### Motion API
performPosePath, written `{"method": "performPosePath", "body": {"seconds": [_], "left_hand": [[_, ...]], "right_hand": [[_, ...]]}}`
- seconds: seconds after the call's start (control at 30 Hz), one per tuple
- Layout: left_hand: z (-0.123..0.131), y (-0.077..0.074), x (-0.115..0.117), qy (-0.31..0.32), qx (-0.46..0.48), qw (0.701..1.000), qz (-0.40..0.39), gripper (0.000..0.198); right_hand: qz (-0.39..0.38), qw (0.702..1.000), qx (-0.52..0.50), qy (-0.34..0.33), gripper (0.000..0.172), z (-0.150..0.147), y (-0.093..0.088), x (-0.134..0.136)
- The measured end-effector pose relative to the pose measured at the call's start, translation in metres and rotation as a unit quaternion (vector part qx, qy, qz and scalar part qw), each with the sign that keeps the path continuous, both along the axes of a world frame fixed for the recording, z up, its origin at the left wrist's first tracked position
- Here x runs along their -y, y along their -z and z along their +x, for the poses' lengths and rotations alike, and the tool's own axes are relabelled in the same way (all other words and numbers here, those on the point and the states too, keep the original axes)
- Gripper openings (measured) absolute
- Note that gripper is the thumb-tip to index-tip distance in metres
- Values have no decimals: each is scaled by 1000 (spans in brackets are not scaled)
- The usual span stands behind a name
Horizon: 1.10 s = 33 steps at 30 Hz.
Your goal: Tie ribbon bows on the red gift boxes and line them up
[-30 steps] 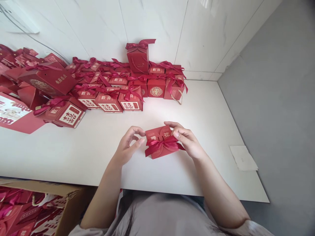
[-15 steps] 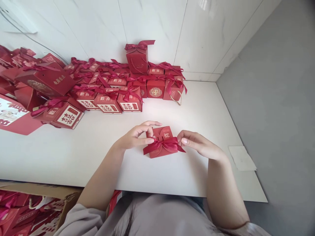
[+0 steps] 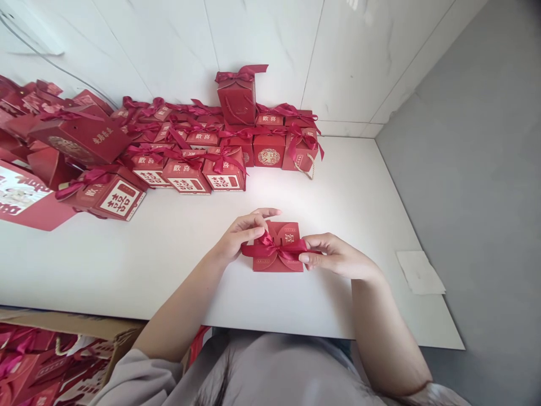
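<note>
In front of me on the white table sits a red gift box (image 3: 264,266) with rounded overlapping top flaps and gold and white lettering. A dark red satin ribbon (image 3: 281,251) is tied in a bow across its top. On the box's left side, my left hand (image 3: 249,228) pinches a loop of the bow between thumb and fingers. At the right, my right hand (image 3: 333,254) pinches the ribbon's other side with thumb and index finger. The fingers partly cover the box's left and right edges.
Several ribbon-tied red boxes (image 3: 224,180) stand in rows by the tiled wall, one taller box (image 3: 236,101) on top. More red boxes (image 3: 80,138) are piled at the left. A cardboard carton (image 3: 122,332) holds others at lower left. White paper (image 3: 418,272) lies at the right edge.
My right hand has moved left and closed on the ribbon. My left hand has lifted a loop of the bow. The box has turned slightly and now sits squarer to me.
</note>
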<state>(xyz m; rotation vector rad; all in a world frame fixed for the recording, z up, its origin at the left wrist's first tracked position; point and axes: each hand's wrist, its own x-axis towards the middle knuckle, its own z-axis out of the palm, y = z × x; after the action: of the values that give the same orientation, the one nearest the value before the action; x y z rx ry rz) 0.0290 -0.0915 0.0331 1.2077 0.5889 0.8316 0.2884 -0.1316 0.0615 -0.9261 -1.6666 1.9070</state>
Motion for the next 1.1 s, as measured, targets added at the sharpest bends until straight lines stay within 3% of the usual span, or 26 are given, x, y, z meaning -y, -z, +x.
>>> {"method": "performPosePath", "body": {"seconds": [0.23,0.57,0.83,0.97,1.1], "left_hand": [[-2,-6,3,56,-31,998,27,16],[-7,-10,1,84,-70,993,54,17],[-8,3,0,65,30,997,-3,20],[-7,-3,1,80,11,996,25,30],[-8,-9,3,108,-34,993,44,27]], "right_hand": [[6,1000,0,-8,28,-1,0,-1],[0,1000,-11,9,26,-2,4,-1],[-8,1000,11,-9,31,-2,7,-1],[-1,1000,11,-13,34,-3,7,0],[3,1000,6,-13,33,-4,6,-1]]}}
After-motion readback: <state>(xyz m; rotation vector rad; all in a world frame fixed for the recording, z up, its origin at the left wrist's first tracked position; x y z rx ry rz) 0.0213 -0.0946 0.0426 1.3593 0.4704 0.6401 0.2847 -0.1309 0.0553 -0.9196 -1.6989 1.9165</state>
